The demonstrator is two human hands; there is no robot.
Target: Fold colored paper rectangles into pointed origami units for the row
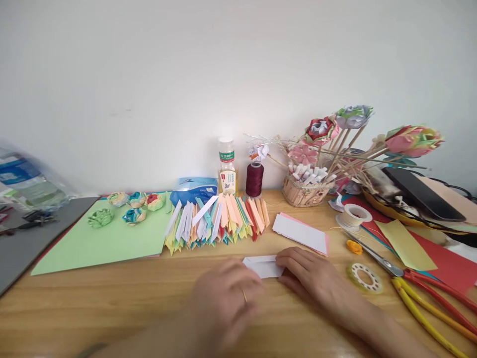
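Note:
A small white paper strip [263, 267] lies on the table in front of me, its upper edge and left corner folded in. My right hand [311, 276] grips its right end, fingers over the top and thumb below. My left hand [229, 303], with a ring on one finger, is beside the strip's left end. Motion smears its fingers, and I cannot tell whether they touch the paper. Just beyond, a stack of flat white and pink paper strips [301, 233] rests at an angle. Behind the hands stands a long row of folded colored paper pieces [216, 219].
Several paper flowers [136, 215] sit on green paper [100, 246] at left. Along the wall are a bottle [227, 171], a dark thread spool [254, 180] and a basket [307, 193] of stemmed flowers. Scissors [400, 271], pliers [428, 315] and a tape roll [365, 277] lie right.

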